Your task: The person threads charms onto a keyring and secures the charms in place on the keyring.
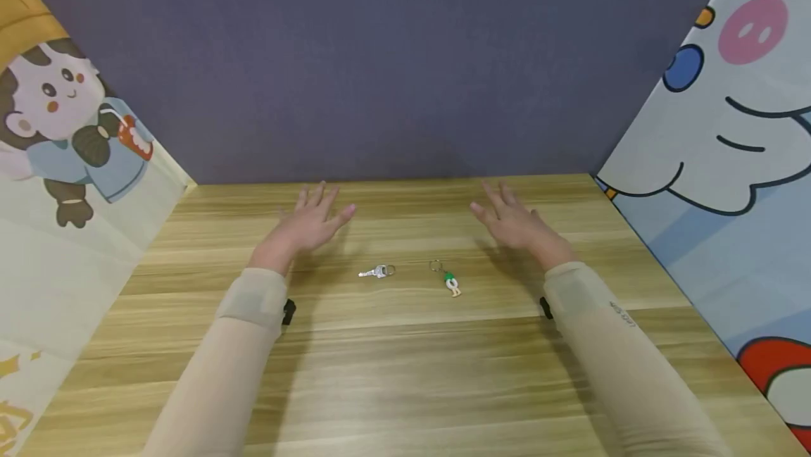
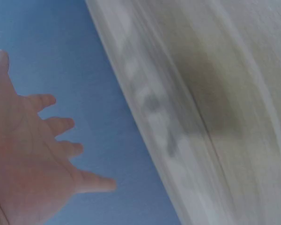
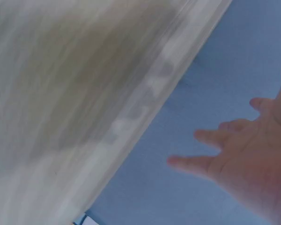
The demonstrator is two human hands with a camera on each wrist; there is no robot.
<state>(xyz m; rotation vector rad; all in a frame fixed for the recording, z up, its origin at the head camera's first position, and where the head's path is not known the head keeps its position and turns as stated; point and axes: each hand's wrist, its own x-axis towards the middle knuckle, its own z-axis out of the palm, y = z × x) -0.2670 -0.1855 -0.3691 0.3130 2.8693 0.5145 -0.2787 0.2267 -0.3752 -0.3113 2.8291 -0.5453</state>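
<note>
A silver key (image 1: 375, 272) with a small ring lies on the wooden table, nearer my left hand. To its right is a keyring with a green and white figure charm (image 1: 451, 284), its metal ring toward the back left. My left hand (image 1: 308, 221) hovers over the table with fingers spread, behind and left of the key. Over on the other side, my right hand (image 1: 514, 223) is spread the same way, behind and right of the charm. Both palms (image 2: 23, 154) show bare in the wrist views, holding nothing.
The wood-grain table (image 1: 393, 372) ends at a dark blue-grey panel (image 1: 393, 70) along the back. A cartoon-printed wall (image 1: 57, 253) stands at the left, another printed wall (image 1: 709, 253) at the right. A dark wrist device (image 1: 288, 312) shows beside the left sleeve.
</note>
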